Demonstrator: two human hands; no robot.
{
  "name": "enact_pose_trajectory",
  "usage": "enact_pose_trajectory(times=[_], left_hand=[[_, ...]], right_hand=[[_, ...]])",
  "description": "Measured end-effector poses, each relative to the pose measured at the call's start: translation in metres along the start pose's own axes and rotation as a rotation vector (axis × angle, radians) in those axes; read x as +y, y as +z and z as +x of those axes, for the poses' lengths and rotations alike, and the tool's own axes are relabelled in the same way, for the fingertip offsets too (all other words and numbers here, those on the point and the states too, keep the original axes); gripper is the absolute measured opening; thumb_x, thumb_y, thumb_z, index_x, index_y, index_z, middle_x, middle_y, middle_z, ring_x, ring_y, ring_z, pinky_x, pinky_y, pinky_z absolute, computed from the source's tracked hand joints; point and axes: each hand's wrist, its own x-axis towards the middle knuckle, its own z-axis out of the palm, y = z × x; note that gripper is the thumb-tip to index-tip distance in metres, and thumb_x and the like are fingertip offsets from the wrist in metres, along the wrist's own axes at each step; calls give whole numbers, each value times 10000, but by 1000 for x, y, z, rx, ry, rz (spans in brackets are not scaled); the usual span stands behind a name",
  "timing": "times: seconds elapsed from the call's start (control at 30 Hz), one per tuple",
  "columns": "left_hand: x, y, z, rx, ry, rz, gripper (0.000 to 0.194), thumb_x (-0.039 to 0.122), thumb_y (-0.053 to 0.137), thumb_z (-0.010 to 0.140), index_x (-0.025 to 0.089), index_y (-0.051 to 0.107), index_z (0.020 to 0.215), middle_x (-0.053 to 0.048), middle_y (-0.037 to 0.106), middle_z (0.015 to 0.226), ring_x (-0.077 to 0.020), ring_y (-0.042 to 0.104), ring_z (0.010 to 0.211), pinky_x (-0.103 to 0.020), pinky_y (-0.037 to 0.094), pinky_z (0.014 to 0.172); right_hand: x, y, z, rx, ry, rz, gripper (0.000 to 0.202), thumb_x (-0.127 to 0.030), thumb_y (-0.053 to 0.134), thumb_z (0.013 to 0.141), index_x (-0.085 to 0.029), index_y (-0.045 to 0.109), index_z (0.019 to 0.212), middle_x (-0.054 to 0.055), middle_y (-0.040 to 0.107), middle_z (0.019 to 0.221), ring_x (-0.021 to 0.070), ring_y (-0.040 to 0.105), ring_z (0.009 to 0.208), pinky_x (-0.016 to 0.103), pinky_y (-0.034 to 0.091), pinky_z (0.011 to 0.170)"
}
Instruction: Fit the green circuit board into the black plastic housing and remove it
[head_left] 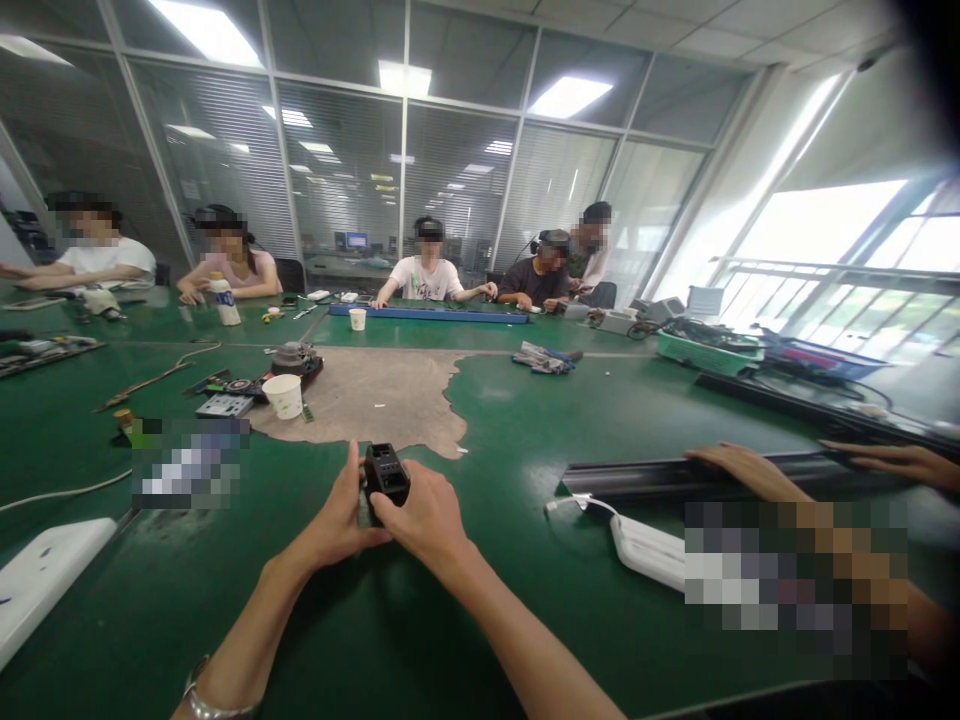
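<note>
A: Where is the piece being worked on?

B: The black plastic piece (pixel 386 472) is at the near middle, held up over the green tabletop (pixel 510 420), just on the near side of the bare brown patch (pixel 367 395).

A: And the fingers?

B: The right hand (pixel 431 512) has its fingers clamped on the piece, with the thumb across the near end. The left hand (pixel 339 520) curves round the left side, its thumb spread from its other fingers; I cannot tell whether it grips.

A: How far along does the work look?

B: 1 piece is in hand, its openings facing up, and I see nothing fitted into them. So I judge the handling is under way, but this view does not show how much is done or left. To the far left, a cluster of electronic parts (pixel 225 404) lies beside a paper cup (pixel 283 397), apart from both hands.

A: Any brands or writing?

B: Nothing I can read. The bottle (pixel 225 302) at the far left has a blue-and-white label, too small to make out. The far person's white shirt (pixel 421 280) carries dark lettering, too blurred to trust. I find no legible mark on the black piece.
</note>
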Motion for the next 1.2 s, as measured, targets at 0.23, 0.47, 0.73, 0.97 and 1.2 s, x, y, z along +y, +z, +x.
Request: enact_pose_trajectory(times=[0.23,0.47,0.73,0.97,1.2], left_hand=[[-6,1,-1,-15,51,170,1319,419,786,592,220,-203,1441,-205,-8,1524,-417,88,1387,-599,169,1090],[-3,1,1,-30,60,199,1235,345,741,628,182,-163,1454,-213,175,1490,-396,248,1344,-574,243,1072],[0,1,3,-34,47,205,1202,317,733,637,175,-130,1463,-208,276,1447,-382,333,1300,-567,282,1052],[-6,5,3,-1,65,154,1262,340,761,620,198,-179,1451,-194,127,1513,-372,198,1374,-564,195,1103],[-1,2,1,-20,-35,76,1314,440,792,601,253,-202,1441,-174,98,1528,-365,213,1374,-568,219,1094]], right_hand=[[-1,8,-7,-119,-22,-157,341,-463,587,740,-173,559,917,90,643,852,243,612,803,309,419,695],[8,21,-10,-166,-27,-182,340,-487,559,753,-173,559,883,92,636,842,251,609,796,317,415,694],[14,22,-17,-132,-11,-66,394,-544,543,768,-186,545,932,76,610,887,239,593,819,318,423,708],[9,25,-18,-93,59,27,302,-424,574,753,-189,547,940,65,569,931,200,577,792,296,428,701],[8,-5,-4,44,50,113,262,-391,530,796,-195,568,966,56,585,924,189,559,855,281,415,774]])
